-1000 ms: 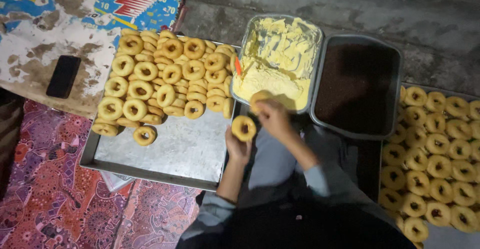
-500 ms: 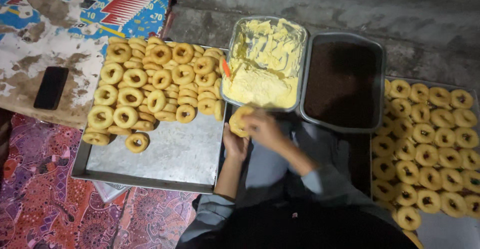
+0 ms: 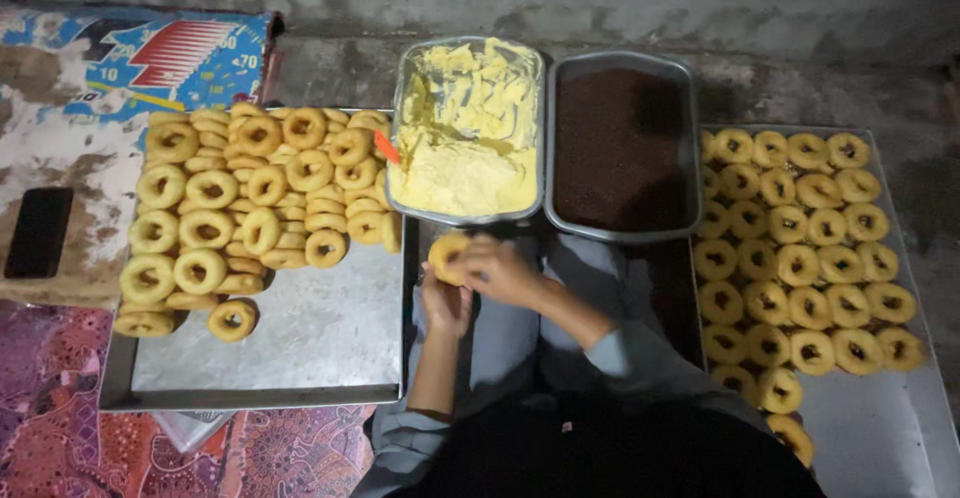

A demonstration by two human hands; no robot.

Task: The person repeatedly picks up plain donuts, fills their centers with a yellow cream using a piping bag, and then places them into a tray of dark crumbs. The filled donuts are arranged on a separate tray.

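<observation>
Both hands [image 3: 480, 283] around one doughnut [image 3: 445, 256], its flat face upward.

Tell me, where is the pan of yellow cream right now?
In the head view, the pan of yellow cream sits top centre, between the left tray of stacked doughnuts and the pan of dark brown topping, just beyond the person's hands.

Lighting: dim overhead source, falling brightest on the left metal tray [image 3: 300, 348], which is showing soft glare. Far wall and near corners darkening. Hands blurring slightly; edges softening.
</observation>
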